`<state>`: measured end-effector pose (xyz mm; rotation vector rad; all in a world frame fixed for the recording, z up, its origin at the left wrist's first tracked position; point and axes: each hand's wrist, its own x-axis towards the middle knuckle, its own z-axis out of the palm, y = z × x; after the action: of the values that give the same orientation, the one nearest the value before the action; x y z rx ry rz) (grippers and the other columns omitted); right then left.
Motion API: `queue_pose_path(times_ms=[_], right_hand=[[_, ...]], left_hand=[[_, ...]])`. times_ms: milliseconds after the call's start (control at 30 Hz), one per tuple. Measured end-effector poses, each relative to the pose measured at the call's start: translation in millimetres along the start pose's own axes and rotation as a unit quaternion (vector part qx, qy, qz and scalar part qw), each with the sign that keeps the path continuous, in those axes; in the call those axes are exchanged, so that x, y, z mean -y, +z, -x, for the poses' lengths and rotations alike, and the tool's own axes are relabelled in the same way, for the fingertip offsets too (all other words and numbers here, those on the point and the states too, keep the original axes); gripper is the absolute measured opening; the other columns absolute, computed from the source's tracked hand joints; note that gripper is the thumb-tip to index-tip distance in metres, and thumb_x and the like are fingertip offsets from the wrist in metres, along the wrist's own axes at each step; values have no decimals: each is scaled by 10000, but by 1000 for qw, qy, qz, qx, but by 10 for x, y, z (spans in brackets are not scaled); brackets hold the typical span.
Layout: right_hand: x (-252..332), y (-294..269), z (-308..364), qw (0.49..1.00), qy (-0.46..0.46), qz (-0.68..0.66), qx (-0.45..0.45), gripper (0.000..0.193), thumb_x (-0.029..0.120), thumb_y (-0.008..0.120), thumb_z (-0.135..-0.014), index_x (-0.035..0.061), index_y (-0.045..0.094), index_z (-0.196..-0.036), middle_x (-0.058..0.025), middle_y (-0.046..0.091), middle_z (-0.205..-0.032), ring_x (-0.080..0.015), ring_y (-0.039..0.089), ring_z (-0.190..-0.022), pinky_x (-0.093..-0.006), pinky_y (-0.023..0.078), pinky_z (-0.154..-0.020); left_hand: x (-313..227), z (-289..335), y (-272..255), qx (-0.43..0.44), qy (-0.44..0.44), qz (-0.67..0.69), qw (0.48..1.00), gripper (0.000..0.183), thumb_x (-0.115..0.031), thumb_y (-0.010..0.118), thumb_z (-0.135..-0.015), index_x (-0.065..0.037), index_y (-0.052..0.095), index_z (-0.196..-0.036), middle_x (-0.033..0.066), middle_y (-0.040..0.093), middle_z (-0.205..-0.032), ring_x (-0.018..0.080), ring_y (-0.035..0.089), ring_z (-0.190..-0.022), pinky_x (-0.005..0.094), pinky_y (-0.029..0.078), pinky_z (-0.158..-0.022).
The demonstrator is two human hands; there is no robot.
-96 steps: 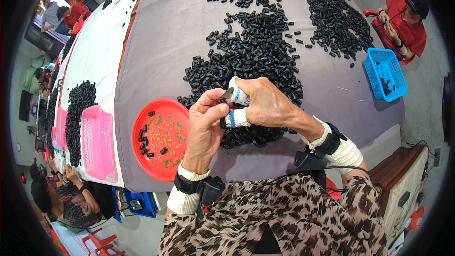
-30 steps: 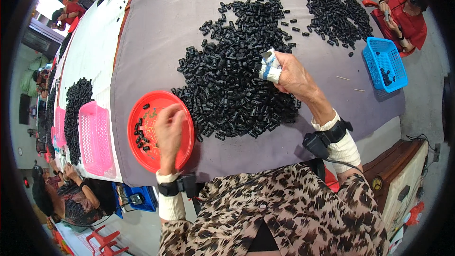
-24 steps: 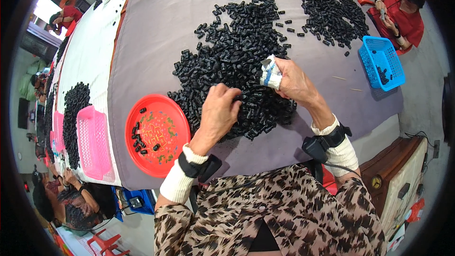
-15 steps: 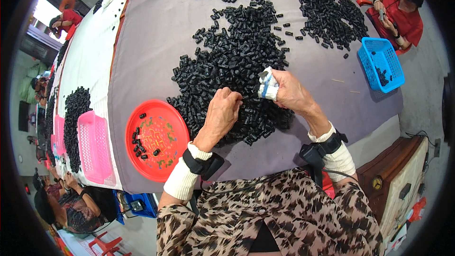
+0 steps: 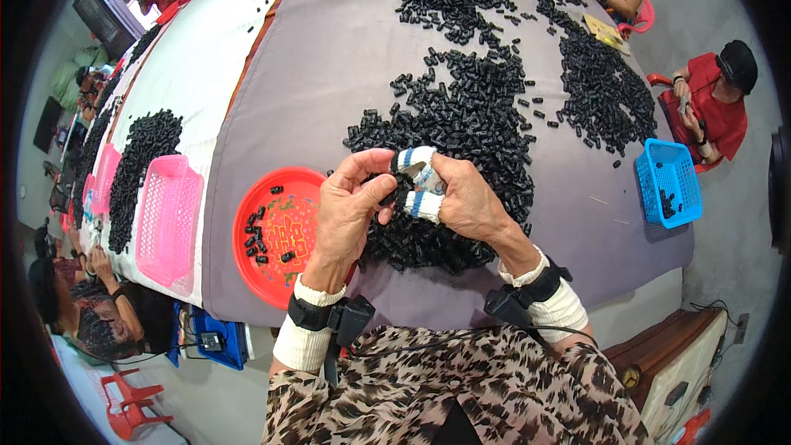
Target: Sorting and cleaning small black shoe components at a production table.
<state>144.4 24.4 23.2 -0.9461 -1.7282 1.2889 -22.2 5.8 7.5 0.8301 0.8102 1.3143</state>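
Observation:
My left hand [image 5: 346,210] is closed, its thumb and fingers pinching a small black cylindrical piece [image 5: 400,187]. Close against it is my right hand [image 5: 471,204], with white, blue-striped knitted finger covers [image 5: 424,204] over its thumb and finger. A small grey pointed blade tip [image 5: 418,170] shows between these covers; the rest of that tool is hidden. Both hands hover over a big heap of black cylindrical pieces [image 5: 470,107]. To the left of my left hand, a round red plate [image 5: 260,189] holds several of the same pieces.
A blue basket [image 5: 651,185] with a few pieces stands at the right edge, near a person in red [image 5: 715,107]. On the left are a pink basket [image 5: 169,227] and another black heap [image 5: 148,148]. Further heaps lie at the far side, and other people sit around.
My left hand has risen from the heap with a black piece and met my right hand. The right hand has turned inward, and the whole view has shifted.

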Motion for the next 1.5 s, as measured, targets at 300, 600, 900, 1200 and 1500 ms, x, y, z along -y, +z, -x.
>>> queue_pose_path(times_ms=[300, 600, 900, 1200, 1500], right_hand=[[-39, 117, -3, 998, -16, 42, -41, 224, 122, 665, -772, -3, 589, -942, -28, 612, -680, -64, 542, -602, -233, 450, -547], [-118, 142, 46, 975, 78, -193, -84, 142, 127, 642, -802, 41, 591, -904, 36, 522, -600, -11, 431, -475, -173, 318, -398], [31, 27, 80, 998, -20, -19, -65, 185, 105, 670, -773, 2, 580, -898, -42, 634, -719, -61, 574, -650, -231, 463, -563], [73, 7, 93, 997, -49, 11, -63, 252, 173, 709, -733, 11, 554, -847, -26, 561, -615, -59, 480, -554, -234, 415, -503], [124, -2, 140, 990, -82, 59, -94, 251, 131, 706, -733, -3, 566, -893, -60, 603, -653, -72, 548, -575, -240, 444, -508]], left_hand=[[18, -40, 8, -4, -3, -27, 1000, 206, -70, 598, -843, 11, 560, -1028, 55, 600, -889, 78, 553, -666, 207, 479, -530], [112, 73, -61, 25, 47, 14, 998, 207, -36, 563, -854, 30, 576, -1049, 93, 617, -976, 164, 615, -819, 285, 520, -746], [97, 39, 21, 54, 18, 111, 992, 233, -110, 530, -893, 29, 544, -1079, 76, 601, -933, 126, 598, -756, 262, 526, -641], [62, 74, 76, 71, -11, 174, 982, 239, -121, 528, -898, 16, 546, -1092, 69, 618, -934, 117, 587, -786, 245, 497, -685], [43, 110, 111, 60, 18, 135, 989, 218, -109, 541, -889, 10, 550, -1072, 85, 621, -941, 124, 593, -815, 250, 489, -730]])
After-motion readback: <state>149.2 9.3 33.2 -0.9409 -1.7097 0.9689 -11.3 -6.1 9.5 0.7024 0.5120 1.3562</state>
